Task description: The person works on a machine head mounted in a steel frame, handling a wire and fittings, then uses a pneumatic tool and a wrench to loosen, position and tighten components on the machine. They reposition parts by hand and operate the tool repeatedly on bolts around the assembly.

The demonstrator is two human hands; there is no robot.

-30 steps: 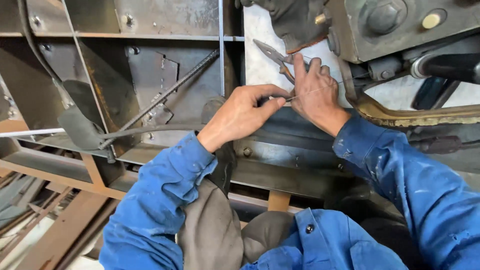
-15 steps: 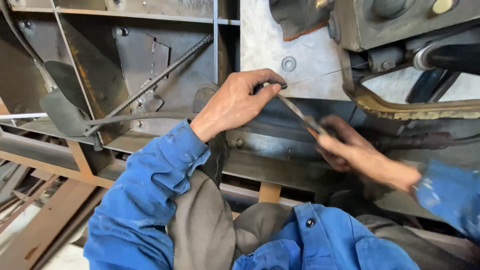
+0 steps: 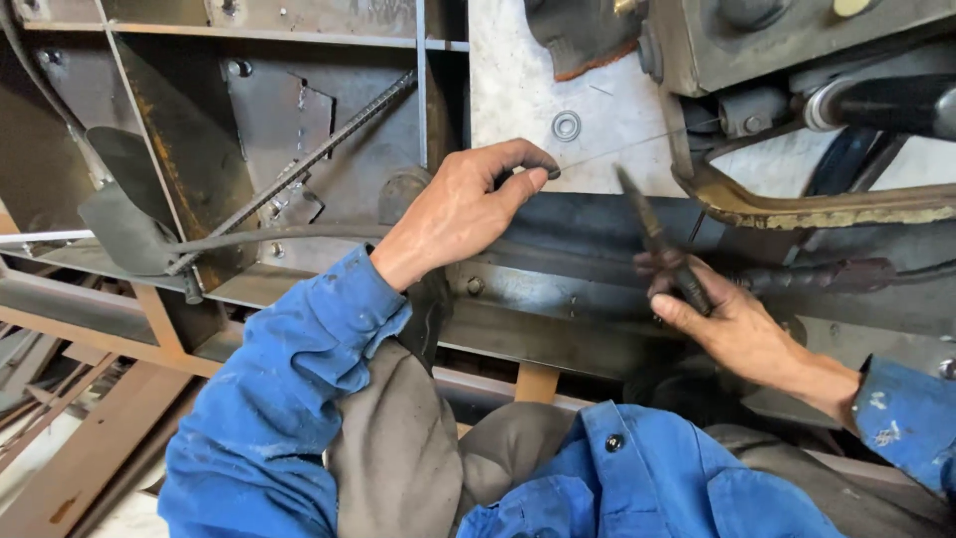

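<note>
the left hand pinches a thin wire against the pale plate, just below a washer. the right hand is closed around dark pliers

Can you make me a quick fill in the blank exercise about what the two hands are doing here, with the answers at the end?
1. The right hand grips a pair of ____.
2. The left hand pinches a thin ____ between thumb and fingertips.
3. Both sleeves are ____ in colour.
4. A round metal ____ sits on the pale plate above the left hand.

Missing words: pliers; wire; blue; washer
</note>
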